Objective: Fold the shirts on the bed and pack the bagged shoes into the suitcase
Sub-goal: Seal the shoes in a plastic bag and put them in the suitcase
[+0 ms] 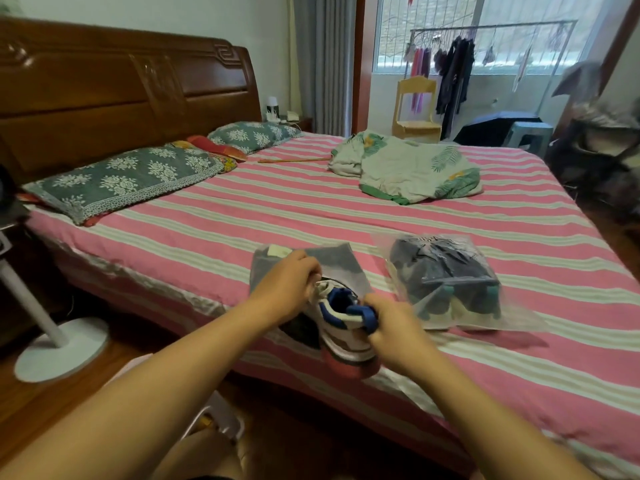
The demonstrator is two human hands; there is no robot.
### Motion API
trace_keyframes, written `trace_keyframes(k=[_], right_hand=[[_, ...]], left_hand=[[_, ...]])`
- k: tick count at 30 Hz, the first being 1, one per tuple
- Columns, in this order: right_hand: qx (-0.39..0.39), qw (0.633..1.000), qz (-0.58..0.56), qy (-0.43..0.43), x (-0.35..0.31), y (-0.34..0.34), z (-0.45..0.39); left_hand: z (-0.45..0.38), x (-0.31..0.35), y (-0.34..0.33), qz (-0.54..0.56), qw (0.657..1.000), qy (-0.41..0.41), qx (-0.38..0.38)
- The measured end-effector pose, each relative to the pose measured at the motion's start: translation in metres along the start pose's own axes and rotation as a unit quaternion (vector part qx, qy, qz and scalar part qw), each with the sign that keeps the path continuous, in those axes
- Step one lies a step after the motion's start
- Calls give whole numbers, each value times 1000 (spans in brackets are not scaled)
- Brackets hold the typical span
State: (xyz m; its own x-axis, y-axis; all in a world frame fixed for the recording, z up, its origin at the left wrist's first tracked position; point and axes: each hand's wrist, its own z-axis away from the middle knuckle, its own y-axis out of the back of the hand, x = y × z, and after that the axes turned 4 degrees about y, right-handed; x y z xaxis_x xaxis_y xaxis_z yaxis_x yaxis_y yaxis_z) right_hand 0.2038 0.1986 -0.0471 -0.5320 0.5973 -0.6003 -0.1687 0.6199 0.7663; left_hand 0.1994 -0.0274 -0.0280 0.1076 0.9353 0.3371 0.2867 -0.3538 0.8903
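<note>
Both hands [287, 285] [391, 327] on one sneaker [341, 323] (bagged pair [446, 278] beside)

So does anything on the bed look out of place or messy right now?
Yes. A leaf-print shirt lies crumpled and unfolded at the far side of the bed, and the sneaker held by both hands sits only partly inside its bag, unlike the bagged shoes beside it.

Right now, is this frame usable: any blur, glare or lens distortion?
Head view: strong wide-angle bowing at the headboard; the window is overexposed; dark clutter at the right edge is smeared; left hand, right hand and the shoe are reasonably sharp; the bagged shoes show mild sheen.
</note>
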Motion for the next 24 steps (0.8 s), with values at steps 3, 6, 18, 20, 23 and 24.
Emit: trace_keyframes(k=[3,6,18,20,23,24], right_hand=[[67,996,55,-6,2,-20,2],[111,992,60,14,7,-42,-3],[117,960,196,163,56,-56,-27],[133,956,196,170,60,-60,-34],[140,949,226,170,65,-67,-55],[149,947,231,164,64,-68,-64]], left_hand=[[15,4,1,-19,999,-17,32],[19,9,-4,-88,993,-53,53],[33,1,-58,-102,986,123,-43],[23,6,-60,-9,991,132,-32],[13,13,-61,20,994,101,-35],[13,14,-60,8,995,95,-37]])
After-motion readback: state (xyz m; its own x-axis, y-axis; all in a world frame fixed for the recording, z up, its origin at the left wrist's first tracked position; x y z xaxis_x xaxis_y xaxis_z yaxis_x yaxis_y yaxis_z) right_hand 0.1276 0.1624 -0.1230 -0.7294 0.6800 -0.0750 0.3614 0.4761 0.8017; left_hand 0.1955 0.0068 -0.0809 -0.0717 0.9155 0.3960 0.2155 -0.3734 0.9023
